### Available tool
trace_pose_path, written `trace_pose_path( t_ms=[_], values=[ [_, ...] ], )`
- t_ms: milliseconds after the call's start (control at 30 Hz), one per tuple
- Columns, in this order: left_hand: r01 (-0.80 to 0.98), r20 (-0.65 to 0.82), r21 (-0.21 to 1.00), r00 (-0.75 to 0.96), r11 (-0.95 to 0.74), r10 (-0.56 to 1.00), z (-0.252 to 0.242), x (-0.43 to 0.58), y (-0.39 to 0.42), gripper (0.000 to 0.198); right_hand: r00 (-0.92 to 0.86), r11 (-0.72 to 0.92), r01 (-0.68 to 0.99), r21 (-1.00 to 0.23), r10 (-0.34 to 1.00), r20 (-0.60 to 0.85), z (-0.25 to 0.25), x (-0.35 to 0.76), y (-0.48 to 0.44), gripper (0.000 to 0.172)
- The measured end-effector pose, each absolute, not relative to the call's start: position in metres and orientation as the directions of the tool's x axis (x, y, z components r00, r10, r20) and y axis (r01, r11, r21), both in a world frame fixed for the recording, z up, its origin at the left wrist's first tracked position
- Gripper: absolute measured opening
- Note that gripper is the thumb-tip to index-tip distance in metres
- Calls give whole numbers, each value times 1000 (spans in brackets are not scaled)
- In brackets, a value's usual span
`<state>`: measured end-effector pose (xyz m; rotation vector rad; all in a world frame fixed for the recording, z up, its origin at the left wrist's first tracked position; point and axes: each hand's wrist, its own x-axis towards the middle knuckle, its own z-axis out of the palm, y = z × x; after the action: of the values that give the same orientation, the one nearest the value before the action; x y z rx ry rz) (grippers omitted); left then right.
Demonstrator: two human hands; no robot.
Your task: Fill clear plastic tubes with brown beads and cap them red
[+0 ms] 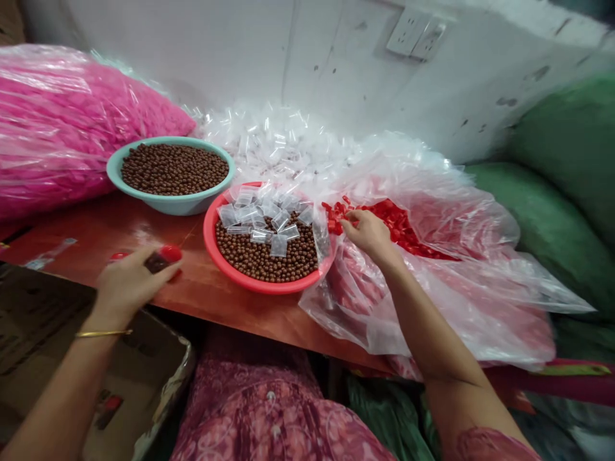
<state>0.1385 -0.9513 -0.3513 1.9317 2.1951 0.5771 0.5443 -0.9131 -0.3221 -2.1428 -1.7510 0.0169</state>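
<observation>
My left hand (125, 285), with a gold bangle on its wrist, grips a small clear container (156, 262) of brown balls with a round red cap (170, 253). More red shows behind the fingers; how many containers are held I cannot tell. The hand is above the table's front edge, left of a red basin (259, 285). My right hand (369, 234) pinches at small red caps (335, 221) at the mouth of a clear plastic bag (461, 282). In the red basin, several open clear containers (278, 245) lie on brown balls (259, 262).
A light blue basin (177, 205) of brown balls stands at the back left, beside a big bag of pink pieces (86, 121). Clear containers (283, 137) are heaped against the wall. Below the red table (192, 282) is a cardboard box (158, 378); green sacks (523, 205) stand at right.
</observation>
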Motion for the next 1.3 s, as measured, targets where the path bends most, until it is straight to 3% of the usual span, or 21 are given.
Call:
trace_pose_path(
  t_ms=[67,133,233,333,467,533,667,767,900,1033,1200,1300],
  values=[
    [983,121,163,-102,81,987,-352,114,-948,28,231,-210,958,-197,968,92,-326,552,-907,28],
    [998,250,52,4,-18,968,-348,114,-946,25,233,-223,961,-163,971,46,-330,551,-901,30],
    [958,443,96,203,-271,873,-339,155,-947,23,294,-286,950,-121,955,50,-335,545,-893,34],
    [830,357,157,458,-535,814,-334,217,-947,21,367,-356,924,-140,928,62,-339,546,-891,33],
    [785,130,81,603,-615,787,-339,276,-934,23,426,-357,857,-371,896,124,-350,563,-900,29],
    [711,147,-24,698,-703,701,-343,287,-918,28,439,-314,788,-530,890,126,-358,573,-908,30],
    [368,110,-236,929,-899,352,-345,289,-882,26,409,-190,588,-786,908,86,-371,583,-923,23],
    [369,76,-269,929,-890,362,-337,290,-875,26,403,-157,465,-871,914,51,-375,581,-932,15],
    [561,-62,-212,810,-800,584,-320,292,-896,32,427,-138,319,-938,904,13,-376,578,-940,19],
    [672,-287,-92,689,-735,666,-319,302,-909,28,410,-85,178,-980,912,-4,-375,580,-944,19],
    [831,-246,308,541,-464,804,-344,332,-889,20,389,-54,51,-997,921,-30,-371,580,-947,20],
    [829,-245,431,487,-356,838,-354,343,-880,21,392,-34,-15,-999,919,-37,-367,576,-949,23]
  ],
)
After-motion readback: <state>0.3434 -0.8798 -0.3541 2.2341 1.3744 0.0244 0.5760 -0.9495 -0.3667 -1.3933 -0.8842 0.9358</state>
